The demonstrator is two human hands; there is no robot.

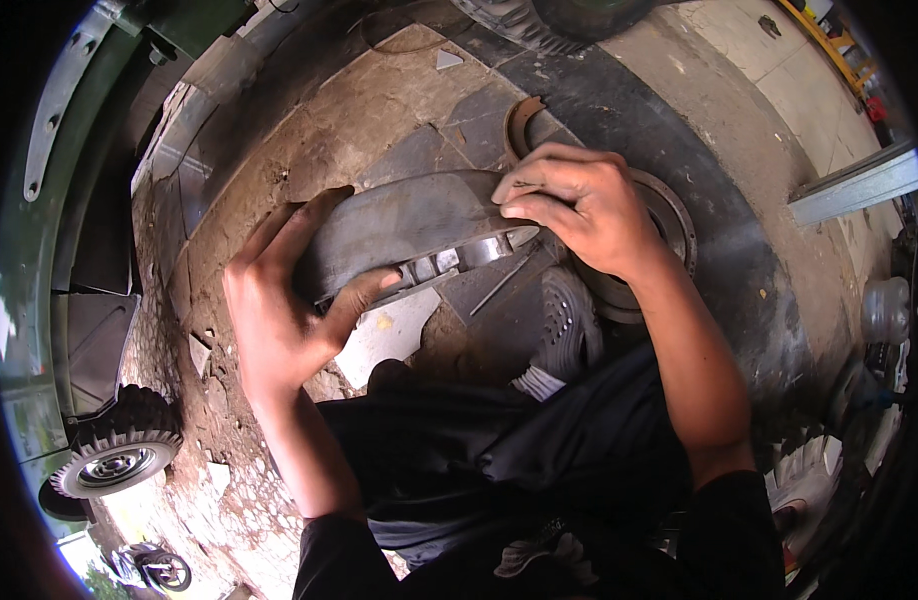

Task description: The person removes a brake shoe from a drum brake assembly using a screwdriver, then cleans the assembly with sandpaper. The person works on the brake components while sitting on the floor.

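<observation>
A large curved brake shoe [409, 215] with a smooth grey lining is held up in front of me, lining side away and its metal web showing below. My left hand [284, 290] is closed around its left end, thumb underneath and fingers over the outer face. At the right end, the bent fingers and thumb of my right hand [584, 205] are pinched against the shoe's tip. Whether anything small is between those fingertips, I cannot make out. Behind the right hand, a second, rusty brake shoe [522, 124] rests on the floor. A round brake drum [679, 225] lies partly hidden under my right wrist.
A thin metal rod [501, 285] lies on the dark tiles near my grey shoe [567, 320]. Broken white tile [387, 338] sits below the brake shoe. A green vehicle body [29, 340] stands at left, with a wheel [117, 463]. A metal beam [857, 185] juts in from the right.
</observation>
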